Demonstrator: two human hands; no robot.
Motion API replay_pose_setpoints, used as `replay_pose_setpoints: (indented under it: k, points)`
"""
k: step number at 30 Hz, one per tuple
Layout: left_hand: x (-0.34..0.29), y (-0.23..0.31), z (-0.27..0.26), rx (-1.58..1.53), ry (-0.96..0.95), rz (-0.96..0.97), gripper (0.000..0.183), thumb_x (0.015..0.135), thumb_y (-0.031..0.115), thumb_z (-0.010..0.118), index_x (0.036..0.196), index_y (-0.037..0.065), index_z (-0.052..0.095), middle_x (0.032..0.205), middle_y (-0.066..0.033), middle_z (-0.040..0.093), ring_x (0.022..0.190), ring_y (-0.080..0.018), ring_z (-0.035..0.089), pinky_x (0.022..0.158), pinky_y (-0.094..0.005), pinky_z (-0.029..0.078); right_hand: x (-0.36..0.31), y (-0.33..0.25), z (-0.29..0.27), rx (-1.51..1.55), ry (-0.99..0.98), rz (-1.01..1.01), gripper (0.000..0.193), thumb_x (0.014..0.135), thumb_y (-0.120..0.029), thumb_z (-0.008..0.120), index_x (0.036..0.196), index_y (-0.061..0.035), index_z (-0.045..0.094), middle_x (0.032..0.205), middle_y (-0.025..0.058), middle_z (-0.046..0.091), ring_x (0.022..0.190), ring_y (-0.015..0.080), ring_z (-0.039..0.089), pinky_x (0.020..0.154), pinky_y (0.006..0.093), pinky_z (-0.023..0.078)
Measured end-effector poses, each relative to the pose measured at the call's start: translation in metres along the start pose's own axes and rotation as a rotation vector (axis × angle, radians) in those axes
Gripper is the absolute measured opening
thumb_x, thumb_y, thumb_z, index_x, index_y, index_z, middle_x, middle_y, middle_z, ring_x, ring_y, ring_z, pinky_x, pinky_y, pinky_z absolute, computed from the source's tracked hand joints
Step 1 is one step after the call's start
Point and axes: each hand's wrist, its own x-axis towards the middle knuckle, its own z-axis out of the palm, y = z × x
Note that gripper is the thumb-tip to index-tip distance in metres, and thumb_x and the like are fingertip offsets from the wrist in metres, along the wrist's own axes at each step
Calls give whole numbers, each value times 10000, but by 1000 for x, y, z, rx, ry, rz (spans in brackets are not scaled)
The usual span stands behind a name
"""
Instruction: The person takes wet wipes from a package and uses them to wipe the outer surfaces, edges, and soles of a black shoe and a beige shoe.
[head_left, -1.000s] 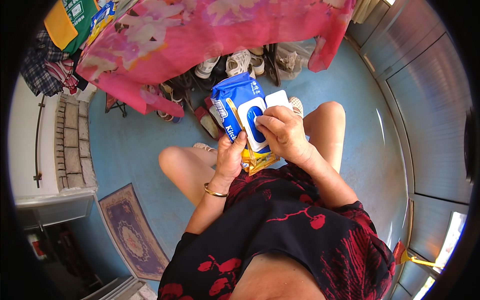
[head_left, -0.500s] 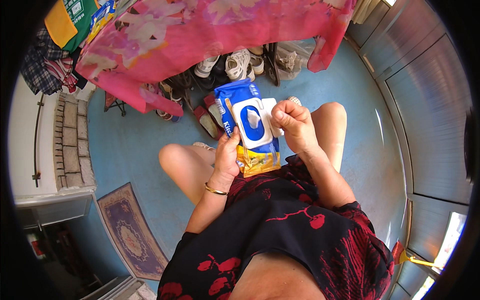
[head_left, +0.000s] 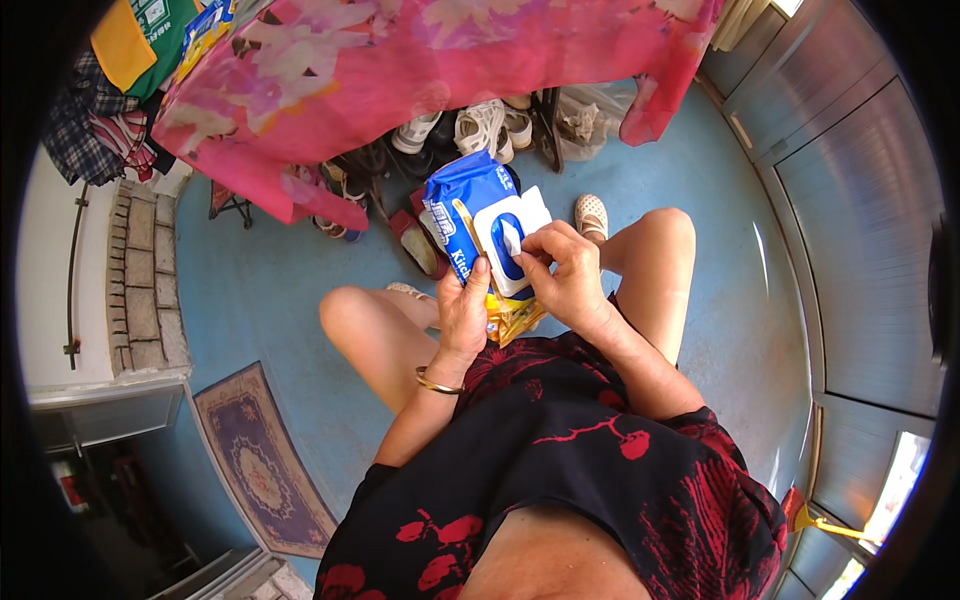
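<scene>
A blue and yellow pack of kitchen wet wipes (head_left: 462,230) is tilted above my lap, its white flip lid (head_left: 528,207) raised. My left hand (head_left: 464,312) grips its lower left side, thumb on the front and fingers behind. A white wipe (head_left: 512,238) pokes up through the oval opening. At this opening my right hand (head_left: 568,280) is closed, thumb and forefinger pinched on the wipe's tip. These fingers cover the right edge of the opening and part of the lid.
Ahead stands a table under a pink flowered cloth (head_left: 400,90). Several shoes (head_left: 481,127) and a clear plastic bag (head_left: 580,125) lie beneath it. A patterned mat (head_left: 262,460) lies on the blue floor at lower left. Grey panels (head_left: 860,240) line the right side.
My right hand has come down and left from beside the lid to the wipe, and its fingers now meet it. The pack has tipped, and its lower end has drawn in.
</scene>
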Motion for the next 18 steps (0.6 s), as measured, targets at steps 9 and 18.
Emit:
replay_pose_setpoints:
  k: [9, 18]
  points:
    - [-1, -6, 4, 67, -26, 49, 250, 943, 199, 528, 1082, -5, 567, 1013, -35, 618, 884, -90, 566, 795, -255, 473, 0, 6, 7, 31, 127, -46, 82, 748, 71, 594, 822, 35, 592, 739, 99, 576, 615, 168, 586, 561, 270, 465]
    - [8, -16, -13, -5, 103, -158, 230, 927, 196, 550, 1062, 13, 586, 991, -51, 642, 850, -114, 600, 770, -269, 489, 1, 2, -18, 638, -184, 342, 100, 847, -81, 593, 777, -17, 561, 700, -21, 529, 652, 60, 461, 612, 197, 376]
